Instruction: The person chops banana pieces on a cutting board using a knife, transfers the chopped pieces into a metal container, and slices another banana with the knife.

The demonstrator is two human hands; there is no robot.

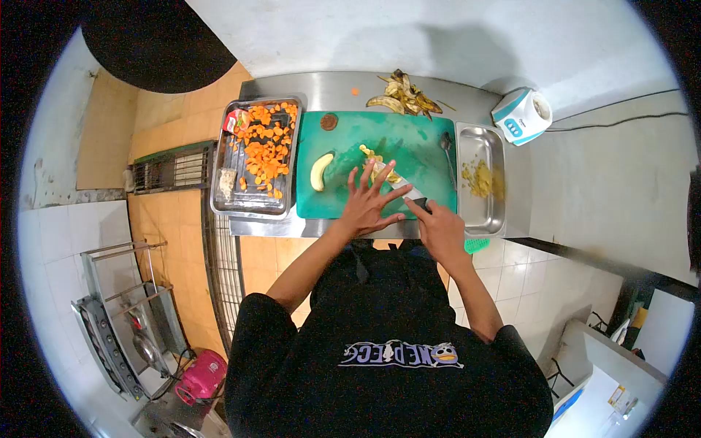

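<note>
On the green cutting board (343,146) my right hand (439,228) is wrapped round the black handle of a knife (410,191). The blade points up and left, towards some cut yellow pieces (369,152). My left hand (370,203) has its fingers spread over the board, with fingertips by the blade and the pieces; whether they touch the blade is hard to tell. A whole peeled banana (321,171) lies left of my left hand. At the board's right side rests a dark spoon-like utensil (448,155), and near its top left is a round brown item (328,122).
Left of the board, a metal tray (214,182) holds orange carrot slices (269,150) and small packets. Banana peels (404,95) lie behind the board. To the right are a steel pan (497,212) with yellow pieces and a white-and-blue appliance (521,117) near the wall.
</note>
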